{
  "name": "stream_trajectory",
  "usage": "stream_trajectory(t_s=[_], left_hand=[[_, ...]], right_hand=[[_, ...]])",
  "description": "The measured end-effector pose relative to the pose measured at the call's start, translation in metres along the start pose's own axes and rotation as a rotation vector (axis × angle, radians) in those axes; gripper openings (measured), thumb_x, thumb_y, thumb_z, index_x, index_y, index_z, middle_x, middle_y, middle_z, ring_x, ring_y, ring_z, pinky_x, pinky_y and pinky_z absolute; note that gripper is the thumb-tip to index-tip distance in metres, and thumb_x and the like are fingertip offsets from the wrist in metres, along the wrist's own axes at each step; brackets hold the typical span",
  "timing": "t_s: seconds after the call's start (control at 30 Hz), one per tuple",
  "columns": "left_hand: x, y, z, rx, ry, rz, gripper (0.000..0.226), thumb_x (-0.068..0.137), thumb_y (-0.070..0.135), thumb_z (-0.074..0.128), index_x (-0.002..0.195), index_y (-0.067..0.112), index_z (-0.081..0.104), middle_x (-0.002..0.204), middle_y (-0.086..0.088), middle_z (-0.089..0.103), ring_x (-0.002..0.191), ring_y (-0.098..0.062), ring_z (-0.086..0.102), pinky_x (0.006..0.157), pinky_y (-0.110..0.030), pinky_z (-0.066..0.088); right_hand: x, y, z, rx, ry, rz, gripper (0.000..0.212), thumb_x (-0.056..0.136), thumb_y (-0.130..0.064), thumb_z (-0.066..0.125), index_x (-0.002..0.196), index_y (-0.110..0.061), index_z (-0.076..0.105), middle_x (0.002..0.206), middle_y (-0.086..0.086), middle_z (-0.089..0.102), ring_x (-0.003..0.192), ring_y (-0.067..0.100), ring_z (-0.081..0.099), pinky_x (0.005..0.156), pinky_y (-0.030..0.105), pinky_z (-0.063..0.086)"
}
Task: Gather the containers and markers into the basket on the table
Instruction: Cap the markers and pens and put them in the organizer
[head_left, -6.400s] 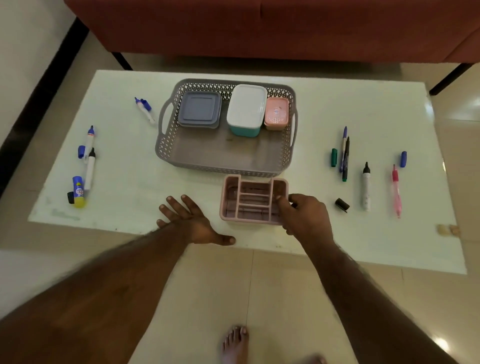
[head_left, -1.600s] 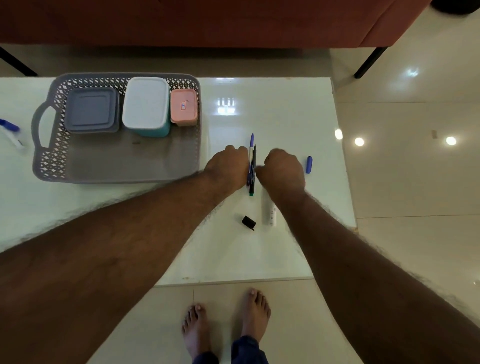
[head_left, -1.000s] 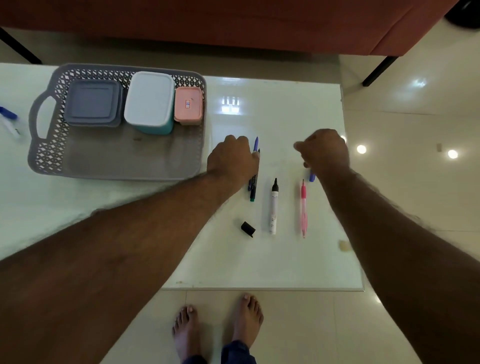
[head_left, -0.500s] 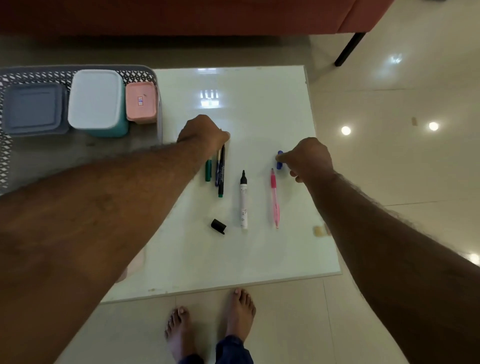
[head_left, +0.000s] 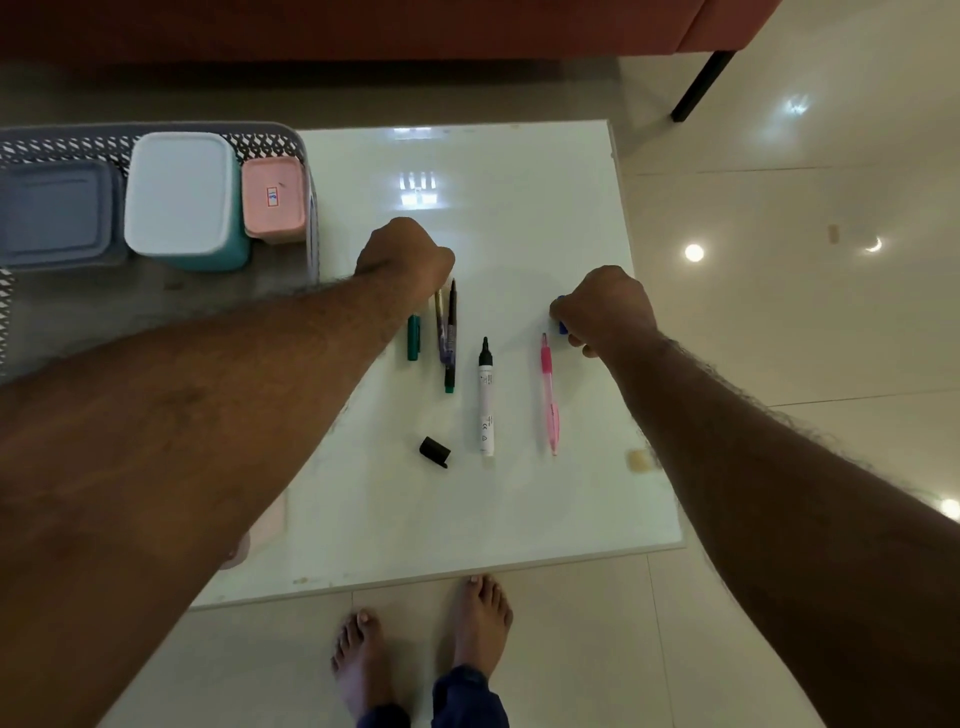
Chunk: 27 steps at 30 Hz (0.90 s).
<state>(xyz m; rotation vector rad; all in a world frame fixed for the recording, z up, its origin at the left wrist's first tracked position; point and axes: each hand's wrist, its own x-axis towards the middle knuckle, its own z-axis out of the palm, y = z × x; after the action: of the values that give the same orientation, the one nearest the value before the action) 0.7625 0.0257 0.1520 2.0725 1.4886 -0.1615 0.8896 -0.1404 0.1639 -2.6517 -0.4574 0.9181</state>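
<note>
The grey basket (head_left: 310, 218) at the left holds a grey container (head_left: 52, 213), a white-lidded teal container (head_left: 179, 192) and a small pink container (head_left: 272, 195). My left hand (head_left: 410, 260) is closed over the top end of a blue pen (head_left: 441, 332), which lies against a black-and-green pen (head_left: 451, 338). A green cap (head_left: 413, 338) lies just left of them. My right hand (head_left: 605, 306) pinches a blue cap (head_left: 562, 327) on the table. Between my hands lie a white marker (head_left: 485, 400), its black cap (head_left: 434, 451) and a pink pen (head_left: 549, 400).
A pale pink edge, perhaps the organizer (head_left: 265, 514), shows under my left forearm. A small beige piece (head_left: 638, 460) sits at the right edge of the white table (head_left: 519, 208). A red sofa (head_left: 363, 26) and its black leg (head_left: 701, 83) stand beyond. My bare feet (head_left: 421, 649) are by the front edge.
My right hand moved from the middle pens to the blue cap and closed on it. My left hand stayed at the top of the blue pen. The view shifted right.
</note>
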Motion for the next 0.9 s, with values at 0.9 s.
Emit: stream_trajectory(t_s=[0.9], left_hand=[[-0.091, -0.014, -0.03, -0.642, -0.193, 0.205, 0.016, 0.101, 0.029, 0.046, 0.101, 0.016, 0.057, 0.088, 0.001, 0.062, 0.062, -0.009, 0.046, 0.06, -0.027, 0.039]], right_hand=[[-0.06, -0.019, -0.025, 1.012, -0.163, -0.197, 0.026, 0.097, -0.015, 0.061, 0.123, -0.012, 0.062, 0.09, 0.006, 0.07, 0.084, 0.018, 0.067, 0.072, 0.033, 0.057]])
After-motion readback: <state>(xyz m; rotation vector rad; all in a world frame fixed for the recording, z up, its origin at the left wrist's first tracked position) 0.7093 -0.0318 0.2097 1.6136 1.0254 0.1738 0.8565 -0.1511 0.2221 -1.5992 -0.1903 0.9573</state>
